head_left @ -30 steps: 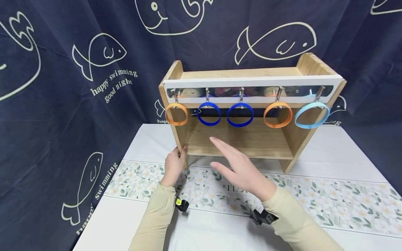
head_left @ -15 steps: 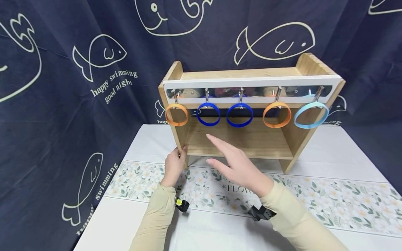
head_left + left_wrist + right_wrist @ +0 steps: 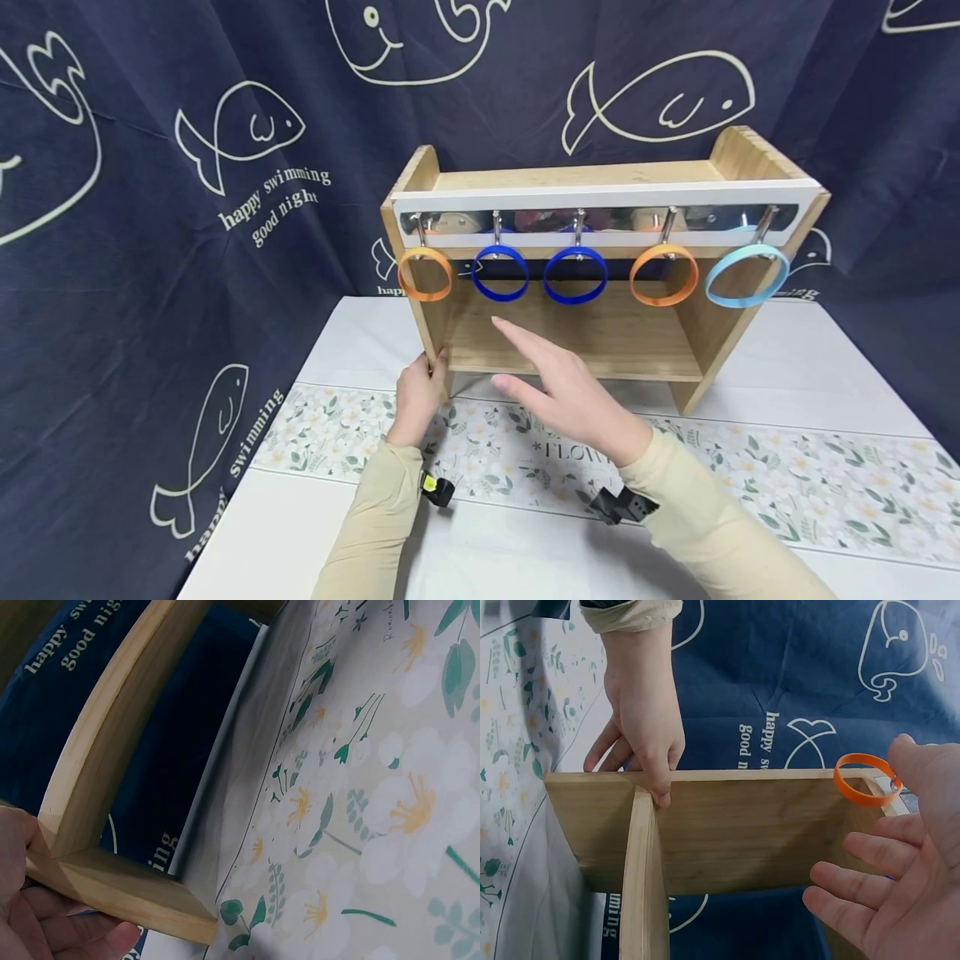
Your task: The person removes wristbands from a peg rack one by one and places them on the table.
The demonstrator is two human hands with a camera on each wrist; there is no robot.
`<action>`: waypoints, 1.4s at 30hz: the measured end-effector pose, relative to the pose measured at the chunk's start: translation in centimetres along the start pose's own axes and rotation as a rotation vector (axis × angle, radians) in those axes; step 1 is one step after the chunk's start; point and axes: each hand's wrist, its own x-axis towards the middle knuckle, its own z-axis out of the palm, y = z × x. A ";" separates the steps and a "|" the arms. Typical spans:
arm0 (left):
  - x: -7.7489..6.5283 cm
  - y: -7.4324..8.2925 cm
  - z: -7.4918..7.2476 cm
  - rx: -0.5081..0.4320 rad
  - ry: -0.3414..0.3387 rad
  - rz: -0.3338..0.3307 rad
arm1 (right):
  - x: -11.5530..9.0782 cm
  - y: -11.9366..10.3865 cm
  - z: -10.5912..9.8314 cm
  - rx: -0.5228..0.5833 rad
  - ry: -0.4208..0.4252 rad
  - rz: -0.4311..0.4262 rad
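Observation:
A wooden shelf (image 3: 600, 357) stands on the table with a mirrored, white-edged strip across its front. Rubber wristbands hang from the strip's hooks: an orange wristband (image 3: 406, 283) at the left, two dark blue ones, another orange wristband (image 3: 693, 279), and a light blue wristband (image 3: 780, 279) at the right. My left hand (image 3: 417, 397) grips the lower left side panel (image 3: 142, 889), its thumb on the front edge. My right hand (image 3: 573, 400) hovers before the shelf's lower opening, below the blue wristbands, fingers extended, holding nothing. In the right wrist view, its spread fingers appear near the orange wristband (image 3: 847, 796).
A white table cover with a floral band (image 3: 810, 475) lies under the shelf. Behind it and to the left hangs a dark blue curtain (image 3: 300, 242) with fish drawings. Small black cameras (image 3: 624, 505) sit at both wrists.
My right hand has drifted slightly left and up before the shelf. The left hand keeps its grip on the side panel, and the wristbands hang as before.

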 end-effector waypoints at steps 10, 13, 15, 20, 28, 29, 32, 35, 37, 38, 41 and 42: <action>0.0 0.2 0.0 -0.017 -0.019 -0.004 | 0.6 0.3 0.1 0.029 0.014 -0.005; 0.0 0.1 0.0 -0.015 -0.018 -0.007 | 0.8 0.3 0.1 0.035 0.016 -0.006; 0.0 0.1 0.0 -0.014 -0.019 -0.002 | 1.0 0.3 0.2 0.041 0.017 -0.005; 0.1 0.1 0.0 -0.007 -0.014 0.013 | 1.3 0.4 0.3 0.059 0.021 0.004; 0.0 0.0 0.0 -0.008 -0.008 0.003 | 2.0 -0.1 0.3 0.078 0.023 -0.007; 0.0 0.0 0.0 -0.006 -0.006 0.001 | 2.1 -0.1 0.3 0.076 0.024 -0.010; 0.1 -0.1 0.1 0.000 -0.008 -0.001 | 2.4 -0.3 0.4 0.078 0.028 -0.026; 0.1 -0.2 0.0 0.006 -0.004 -0.001 | 2.8 -0.4 0.5 0.091 0.032 -0.034; 0.1 -0.2 0.0 0.006 -0.001 0.001 | 3.1 -0.6 0.6 0.102 0.036 -0.036; 0.1 -0.2 0.0 0.004 0.001 0.002 | 3.2 -0.6 0.7 0.106 0.038 -0.038; 0.1 -0.2 0.0 -0.001 0.004 0.005 | 3.5 -0.7 0.8 0.107 0.043 -0.032; 0.1 -0.1 0.1 -0.001 0.006 0.006 | 3.5 -0.7 0.8 0.108 0.043 -0.029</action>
